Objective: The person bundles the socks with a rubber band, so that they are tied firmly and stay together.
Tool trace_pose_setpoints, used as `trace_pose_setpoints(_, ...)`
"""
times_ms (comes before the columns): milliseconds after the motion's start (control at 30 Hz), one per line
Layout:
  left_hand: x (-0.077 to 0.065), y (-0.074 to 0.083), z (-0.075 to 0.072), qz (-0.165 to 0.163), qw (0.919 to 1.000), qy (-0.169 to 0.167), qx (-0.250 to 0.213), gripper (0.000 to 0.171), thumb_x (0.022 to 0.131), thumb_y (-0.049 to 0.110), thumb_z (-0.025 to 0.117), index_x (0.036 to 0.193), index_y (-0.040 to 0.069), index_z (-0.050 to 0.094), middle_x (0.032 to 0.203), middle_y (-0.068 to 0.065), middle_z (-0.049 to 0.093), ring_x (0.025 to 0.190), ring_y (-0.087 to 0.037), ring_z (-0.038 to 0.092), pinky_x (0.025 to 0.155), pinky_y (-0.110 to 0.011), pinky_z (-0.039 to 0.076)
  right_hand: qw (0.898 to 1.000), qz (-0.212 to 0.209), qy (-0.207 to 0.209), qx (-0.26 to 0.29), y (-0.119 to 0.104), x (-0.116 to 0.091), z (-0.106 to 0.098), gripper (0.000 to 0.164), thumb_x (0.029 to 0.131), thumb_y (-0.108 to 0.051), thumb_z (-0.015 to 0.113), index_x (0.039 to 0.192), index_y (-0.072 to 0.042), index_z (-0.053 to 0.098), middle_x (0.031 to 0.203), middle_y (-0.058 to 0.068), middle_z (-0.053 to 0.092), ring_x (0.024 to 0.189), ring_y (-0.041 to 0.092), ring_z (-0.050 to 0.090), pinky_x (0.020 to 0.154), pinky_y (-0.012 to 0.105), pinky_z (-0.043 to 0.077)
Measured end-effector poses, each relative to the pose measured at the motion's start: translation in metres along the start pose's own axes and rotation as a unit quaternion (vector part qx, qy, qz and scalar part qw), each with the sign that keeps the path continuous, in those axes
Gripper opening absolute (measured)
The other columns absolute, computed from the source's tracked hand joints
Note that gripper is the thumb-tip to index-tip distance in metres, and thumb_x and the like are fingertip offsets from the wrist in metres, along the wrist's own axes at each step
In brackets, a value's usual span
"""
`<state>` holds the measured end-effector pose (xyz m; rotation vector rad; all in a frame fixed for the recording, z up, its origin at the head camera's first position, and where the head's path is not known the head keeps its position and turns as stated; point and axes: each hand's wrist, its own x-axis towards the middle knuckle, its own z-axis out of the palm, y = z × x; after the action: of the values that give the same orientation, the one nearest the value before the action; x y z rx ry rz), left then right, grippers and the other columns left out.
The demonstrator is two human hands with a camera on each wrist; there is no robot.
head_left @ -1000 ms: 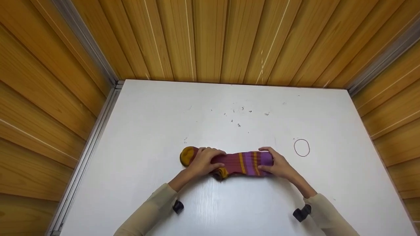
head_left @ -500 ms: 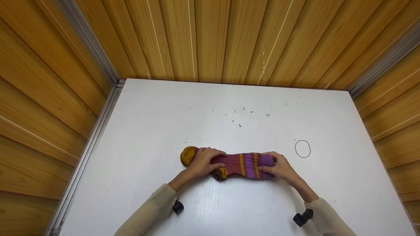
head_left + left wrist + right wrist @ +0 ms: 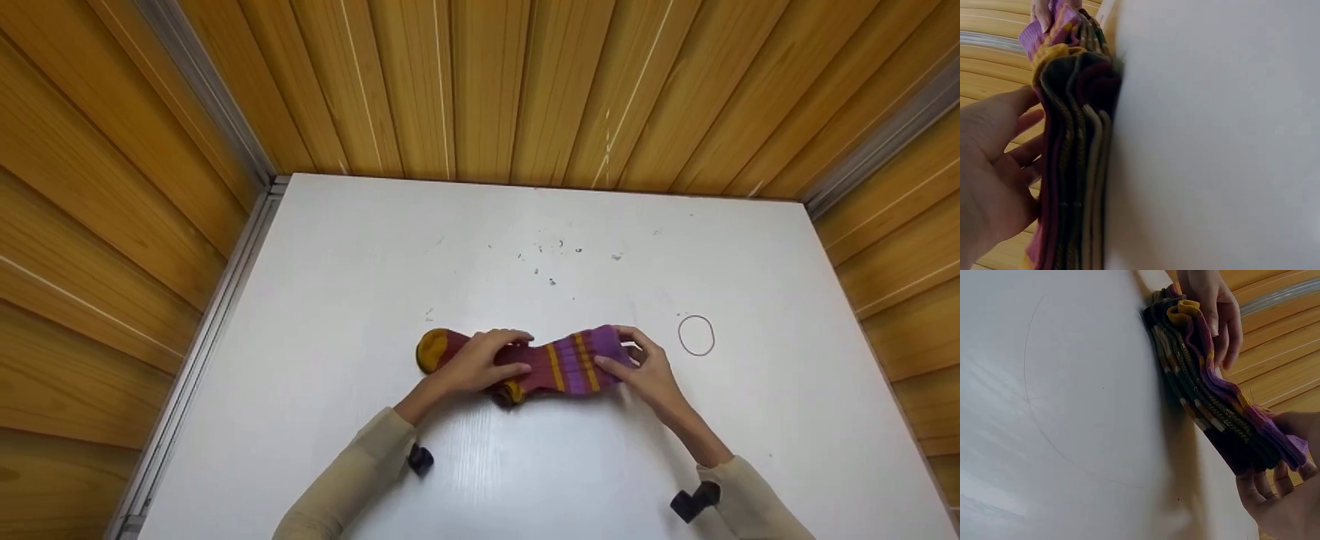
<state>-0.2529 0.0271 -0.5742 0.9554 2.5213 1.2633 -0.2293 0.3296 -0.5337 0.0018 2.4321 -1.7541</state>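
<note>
Several socks lie layered in a stack (image 3: 566, 369). The top sock is maroon, with purple and mustard stripes by its cuff and a mustard toe (image 3: 432, 349) pointing left. Dark and beige layers show beneath it in the left wrist view. My left hand (image 3: 480, 361) rests across the foot part near the heel, with its thumb and fingers spread loosely on the top sock. At the cuff end, my right hand (image 3: 654, 375) grips the stack, thumb on top and fingers (image 3: 1249, 495) underneath. That end is raised off the table.
The white table (image 3: 337, 300) carries a drawn oval (image 3: 696, 335) to the right and small dark marks toward the back. Wood-patterned walls (image 3: 480, 90) stand behind and at both sides. A metal rail (image 3: 217, 360) runs along the left edge.
My right hand has shifted its grip on the cuff end and lifted it, turning it slightly away from me. My left hand has slid a little to the right along the socks.
</note>
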Motion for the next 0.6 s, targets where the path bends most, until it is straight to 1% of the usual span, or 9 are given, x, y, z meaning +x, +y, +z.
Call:
trace_pose_setpoints(100,0.012,0.005,0.002,0.015,0.9979,-0.037,-0.052,0.06,0.1,0.036,0.066,0.148,0.005,0.049,0.143,-0.011,0.062,0.135,-0.024,0.056,0.116,-0.041,0.041,0.999,-0.032,0.009,-0.006,-0.004,-0.001,0.003,0.052,0.085,0.001,0.08,0.132,0.002,0.059,0.12,0.01,0.064,0.096,0.008,0.064,0.081,0.019,0.056)
trace_pose_setpoints(200,0.023,0.007,0.006,0.02,0.9928,-0.063,-0.1,0.065,0.098,0.03,0.069,0.152,0.004,0.044,0.146,-0.012,0.059,0.137,-0.024,0.055,0.116,-0.038,0.042,0.997,-0.072,0.018,-0.031,-0.009,-0.004,0.007,0.049,0.083,0.002,0.081,0.129,0.002,0.061,0.123,0.013,0.064,0.097,0.007,0.063,0.082,0.017,0.055)
trace_pose_setpoints(333,0.035,0.006,0.01,0.013,0.9852,-0.073,-0.155,0.068,0.096,0.024,0.073,0.154,0.006,0.041,0.15,-0.012,0.056,0.139,-0.021,0.054,0.115,-0.033,0.043,0.991,-0.113,0.028,-0.061,-0.013,-0.008,0.013,0.047,0.082,0.001,0.082,0.126,0.0,0.065,0.122,0.013,0.064,0.101,0.006,0.062,0.085,0.015,0.054)
trace_pose_setpoints(433,0.043,0.006,0.012,0.014,0.9829,-0.075,-0.168,0.066,0.095,0.024,0.074,0.153,0.011,0.045,0.148,-0.009,0.058,0.136,-0.017,0.055,0.114,-0.031,0.044,0.988,-0.138,0.03,-0.066,-0.016,-0.01,0.017,0.045,0.082,0.001,0.083,0.124,-0.002,0.066,0.12,0.011,0.065,0.102,0.006,0.062,0.085,0.015,0.054)
trace_pose_setpoints(500,0.047,0.006,0.013,0.013,0.9826,-0.08,-0.167,0.062,0.095,0.026,0.074,0.151,0.014,0.049,0.145,-0.006,0.061,0.13,-0.013,0.058,0.112,-0.03,0.044,0.986,-0.15,0.028,-0.063,-0.016,-0.011,0.019,0.045,0.082,0.001,0.083,0.124,-0.002,0.067,0.12,0.01,0.065,0.102,0.007,0.063,0.086,0.015,0.054)
trace_pose_setpoints(600,0.051,0.005,0.015,0.003,0.9817,-0.09,-0.168,0.057,0.095,0.028,0.074,0.147,0.018,0.055,0.139,-0.004,0.064,0.121,-0.009,0.06,0.107,-0.027,0.046,0.985,-0.159,0.025,-0.057,-0.016,-0.012,0.021,0.044,0.082,0.001,0.083,0.123,-0.002,0.067,0.119,0.01,0.065,0.102,0.01,0.063,0.085,0.015,0.054)
